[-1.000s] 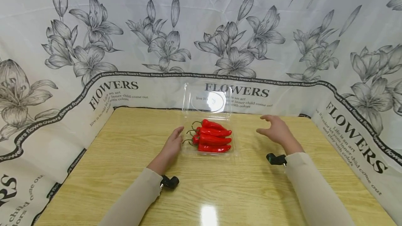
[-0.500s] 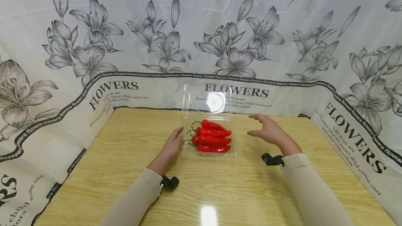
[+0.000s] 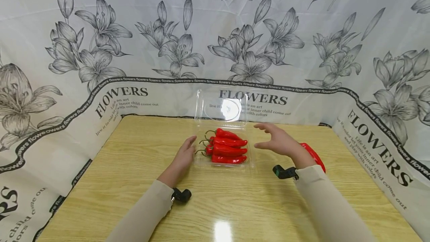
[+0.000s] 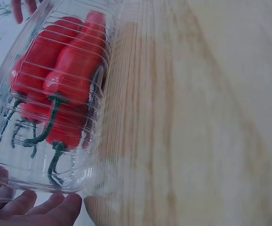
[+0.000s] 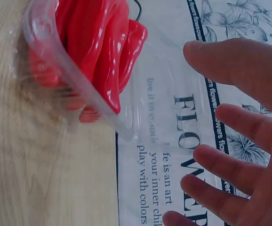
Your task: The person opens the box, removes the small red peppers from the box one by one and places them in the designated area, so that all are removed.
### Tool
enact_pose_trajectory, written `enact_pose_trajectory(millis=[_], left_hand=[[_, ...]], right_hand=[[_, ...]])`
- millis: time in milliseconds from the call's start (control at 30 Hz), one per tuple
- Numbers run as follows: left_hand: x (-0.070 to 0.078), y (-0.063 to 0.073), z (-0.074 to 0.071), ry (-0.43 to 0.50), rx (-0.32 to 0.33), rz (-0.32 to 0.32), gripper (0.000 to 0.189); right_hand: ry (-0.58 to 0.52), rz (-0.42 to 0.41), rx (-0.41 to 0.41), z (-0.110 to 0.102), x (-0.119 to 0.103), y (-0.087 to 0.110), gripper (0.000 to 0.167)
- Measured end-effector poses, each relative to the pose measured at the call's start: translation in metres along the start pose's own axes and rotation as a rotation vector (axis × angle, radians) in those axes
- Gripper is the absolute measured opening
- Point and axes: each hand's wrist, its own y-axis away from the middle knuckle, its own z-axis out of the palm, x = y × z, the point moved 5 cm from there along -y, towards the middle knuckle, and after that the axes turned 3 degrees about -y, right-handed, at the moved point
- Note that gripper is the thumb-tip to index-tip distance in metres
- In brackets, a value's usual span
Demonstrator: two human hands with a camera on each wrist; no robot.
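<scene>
A transparent plastic box (image 3: 250,160) stands on the table with its lid (image 3: 201,109) raised at the back. Several red peppers (image 3: 230,149) with green stems lie side by side inside it. My left hand (image 3: 183,158) rests against the box's left end, its fingers extended; in the left wrist view, its fingertips (image 4: 63,207) are right at the box's end wall. Off the right end of the box, my right hand (image 3: 279,141) is held in the air with thumb and fingers spread and nothing between them. The right wrist view shows those fingers (image 5: 230,162) apart from the box.
Another red pepper (image 3: 312,156) lies to the right, partly hidden behind my right wrist. Wood-patterned table (image 3: 201,212) surrounds the box. A white flower-printed cloth (image 3: 174,59) hangs along the back and both sides.
My right hand has moved left, closer to the box, and the pepper behind its wrist has come into view. My left hand, the box and its peppers have stayed in place.
</scene>
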Motion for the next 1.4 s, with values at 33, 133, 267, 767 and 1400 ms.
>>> enact_pose_trajectory(millis=[33, 133, 267, 767, 1400], left_hand=[[0.0, 0.0, 0.0, 0.002, 0.0, 0.0, 0.049], [0.0, 0.0, 0.0, 0.006, 0.004, 0.0, 0.049], [-0.001, -0.001, 0.0, 0.004, 0.008, 0.012, 0.05], [-0.003, -0.002, 0.0, 0.044, -0.003, 0.004, 0.05], [-0.001, -0.001, 0.0, 0.027, 0.004, 0.012, 0.05]], right_hand=[[-0.003, -0.006, -0.003, 0.001, -0.002, -0.001, 0.076], [-0.02, -0.02, -0.009, 0.004, -0.008, -0.003, 0.074], [-0.04, -0.029, -0.023, 0.009, -0.014, -0.005, 0.073], [-0.075, -0.114, -0.107, 0.036, -0.04, -0.016, 0.066], [-0.016, -0.133, -0.083, 0.064, -0.058, -0.023, 0.049]])
